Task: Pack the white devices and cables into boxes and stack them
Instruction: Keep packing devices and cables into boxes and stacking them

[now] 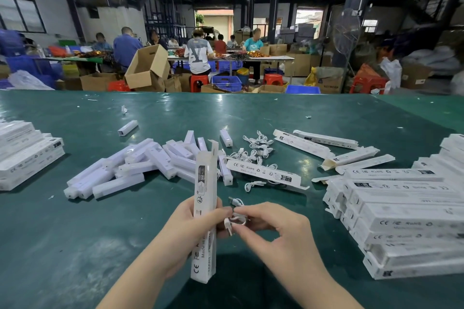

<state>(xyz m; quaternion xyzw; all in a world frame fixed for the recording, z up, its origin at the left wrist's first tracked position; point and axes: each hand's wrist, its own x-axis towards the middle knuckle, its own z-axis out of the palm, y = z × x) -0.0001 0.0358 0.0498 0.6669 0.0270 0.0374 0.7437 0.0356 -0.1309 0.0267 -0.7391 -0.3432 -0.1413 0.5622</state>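
Left hand (187, 227) grips an upright box (204, 211), top flap open — its contents hidden. Right hand (277, 227) pinches a coiled cable (234, 218) just beside it. On the table (251, 113): stacked boxes (25, 153) cut off at left, devices (130, 165), loose cables (256, 148), flat boxes (406, 211) at right — print blurred.

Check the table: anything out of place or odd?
Mostly normal. One small white device lies alone beyond the main device pile, and paper scraps litter the far green table.
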